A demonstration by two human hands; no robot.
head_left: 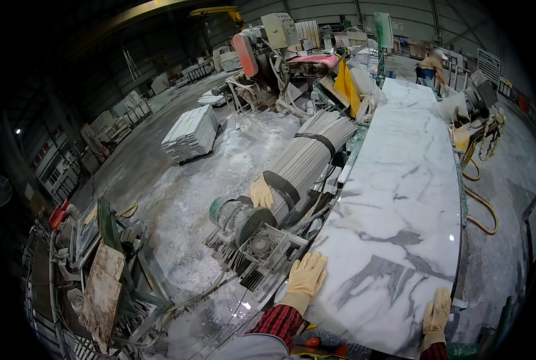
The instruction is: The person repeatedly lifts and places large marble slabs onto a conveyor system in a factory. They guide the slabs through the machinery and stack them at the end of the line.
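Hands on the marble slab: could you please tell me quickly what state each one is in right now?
Left hand: open, gloved, resting flat on the near left edge of the marble slab.
Right hand: open, gloved, resting on the slab's near right corner; holds nothing.

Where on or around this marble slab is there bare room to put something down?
The marble slab is bare between the left hand and right hand, and onward to its far end. The dusty floor between the motor and tile stack is open. The slab's left edge is crowded by machinery.
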